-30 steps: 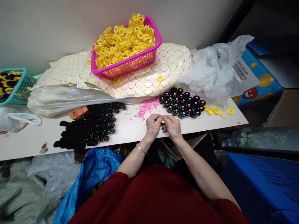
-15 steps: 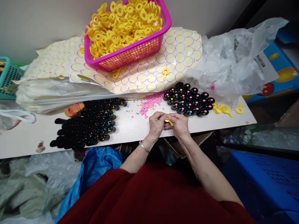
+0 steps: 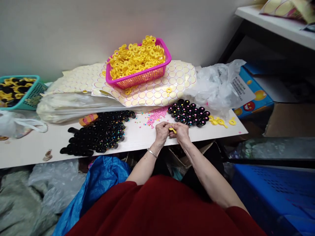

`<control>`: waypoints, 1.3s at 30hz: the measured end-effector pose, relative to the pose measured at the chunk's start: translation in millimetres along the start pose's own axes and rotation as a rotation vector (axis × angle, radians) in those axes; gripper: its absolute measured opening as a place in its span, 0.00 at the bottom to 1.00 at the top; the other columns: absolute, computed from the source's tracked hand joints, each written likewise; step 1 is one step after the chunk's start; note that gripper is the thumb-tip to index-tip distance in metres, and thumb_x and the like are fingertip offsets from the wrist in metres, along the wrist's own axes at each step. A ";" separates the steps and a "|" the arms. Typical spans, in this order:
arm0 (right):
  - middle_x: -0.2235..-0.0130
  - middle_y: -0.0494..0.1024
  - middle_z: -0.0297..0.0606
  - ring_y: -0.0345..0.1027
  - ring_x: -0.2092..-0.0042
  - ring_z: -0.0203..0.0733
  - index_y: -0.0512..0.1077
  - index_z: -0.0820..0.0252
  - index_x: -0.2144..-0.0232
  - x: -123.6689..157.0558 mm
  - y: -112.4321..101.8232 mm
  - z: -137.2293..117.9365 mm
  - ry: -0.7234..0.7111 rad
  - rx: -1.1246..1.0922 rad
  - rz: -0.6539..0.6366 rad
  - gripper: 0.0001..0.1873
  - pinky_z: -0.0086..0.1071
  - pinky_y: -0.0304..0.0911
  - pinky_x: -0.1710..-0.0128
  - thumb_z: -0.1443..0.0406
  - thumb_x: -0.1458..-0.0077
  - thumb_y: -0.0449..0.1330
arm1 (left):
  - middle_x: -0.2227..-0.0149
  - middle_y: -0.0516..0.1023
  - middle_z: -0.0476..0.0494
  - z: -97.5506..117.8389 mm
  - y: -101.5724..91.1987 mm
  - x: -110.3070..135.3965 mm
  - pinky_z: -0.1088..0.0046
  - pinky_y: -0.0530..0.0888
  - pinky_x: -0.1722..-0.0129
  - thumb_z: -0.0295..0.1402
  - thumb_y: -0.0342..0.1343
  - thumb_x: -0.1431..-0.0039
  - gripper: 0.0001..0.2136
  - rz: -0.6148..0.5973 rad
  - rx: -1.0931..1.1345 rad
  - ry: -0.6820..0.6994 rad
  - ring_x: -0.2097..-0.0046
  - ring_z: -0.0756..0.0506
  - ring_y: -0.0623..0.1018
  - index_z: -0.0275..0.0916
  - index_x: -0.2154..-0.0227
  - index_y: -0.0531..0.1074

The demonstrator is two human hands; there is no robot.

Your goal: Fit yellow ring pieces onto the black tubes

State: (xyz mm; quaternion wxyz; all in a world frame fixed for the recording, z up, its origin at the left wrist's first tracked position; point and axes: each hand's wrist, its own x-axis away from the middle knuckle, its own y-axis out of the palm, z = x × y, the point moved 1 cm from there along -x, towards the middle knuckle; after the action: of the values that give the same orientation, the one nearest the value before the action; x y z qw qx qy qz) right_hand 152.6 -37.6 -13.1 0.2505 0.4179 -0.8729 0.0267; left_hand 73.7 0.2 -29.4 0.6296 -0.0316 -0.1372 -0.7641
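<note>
In the head view, my left hand (image 3: 161,133) and my right hand (image 3: 181,132) meet over the front of the table, fingers pinched together. Between them is a yellow ring-shaped cap (image 3: 173,130) with a tab, partly covered by my fingers; a small dark part shows under it. Just beyond my right hand stands a cluster of black cups (image 3: 190,113), many with pink pieces inside. Small pink candies (image 3: 157,115) lie spread behind my left hand, with a few blue and yellow ones among them. More yellow caps (image 3: 218,121) lie to the right.
A pink basket (image 3: 140,79) heaped with yellow caps stands on sticker sheets (image 3: 183,73) at the back. Many black tubes (image 3: 95,134) cover the left side. A teal basket (image 3: 36,93) is far left. Plastic bags (image 3: 214,83) and a blue box (image 3: 261,95) are at right.
The view has tilted up and drawn back, showing more wall, the teal basket and a shelf. Both hands stay together on the yellow cap, which has turned slightly.
</note>
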 end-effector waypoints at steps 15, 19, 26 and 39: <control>0.87 0.68 0.28 0.61 0.88 0.30 0.65 0.62 0.81 -6.7 -1.2 8.6 -0.045 -0.012 -0.064 0.15 0.22 0.59 0.91 0.57 0.60 0.64 | 0.83 0.64 0.54 -3.5 0.5 -3.4 0.80 0.60 0.79 0.44 0.58 0.54 0.16 -0.014 -0.101 -0.003 0.79 0.56 0.62 0.35 0.82 0.68; 0.88 0.66 0.26 0.60 0.88 0.31 0.65 0.61 0.82 -11.6 -0.6 10.5 -0.081 -0.016 -0.040 0.15 0.22 0.56 0.92 0.57 0.61 0.64 | 0.83 0.64 0.54 -5.5 2.4 -7.0 0.80 0.61 0.78 0.42 0.58 0.53 0.15 0.012 -0.136 0.061 0.78 0.56 0.62 0.35 0.83 0.67; 0.86 0.67 0.28 0.59 0.87 0.30 0.67 0.62 0.81 -4.0 -0.8 2.7 -0.083 -0.001 -0.060 0.15 0.22 0.55 0.90 0.56 0.60 0.64 | 0.79 0.68 0.53 2.9 -14.4 -0.3 0.79 0.61 0.78 0.45 0.62 0.57 0.19 -0.354 -0.075 0.027 0.78 0.56 0.64 0.33 0.70 0.71; 0.59 0.78 0.37 0.73 0.64 0.38 0.74 0.57 0.63 36.4 -70.5 19.0 -0.156 -0.296 -0.319 0.23 0.36 0.71 0.64 0.53 0.62 0.68 | 0.71 0.71 0.50 13.9 0.4 29.9 0.77 0.65 0.71 0.41 0.67 0.63 0.18 -0.368 -0.236 0.293 0.71 0.53 0.67 0.36 0.69 0.73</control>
State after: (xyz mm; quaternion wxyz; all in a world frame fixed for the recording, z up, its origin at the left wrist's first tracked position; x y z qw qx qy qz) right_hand 178.0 -114.3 -24.5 0.2417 0.5102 -0.8068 -0.1740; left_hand 66.3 -24.9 -9.3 0.4850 0.0318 0.0422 -0.8729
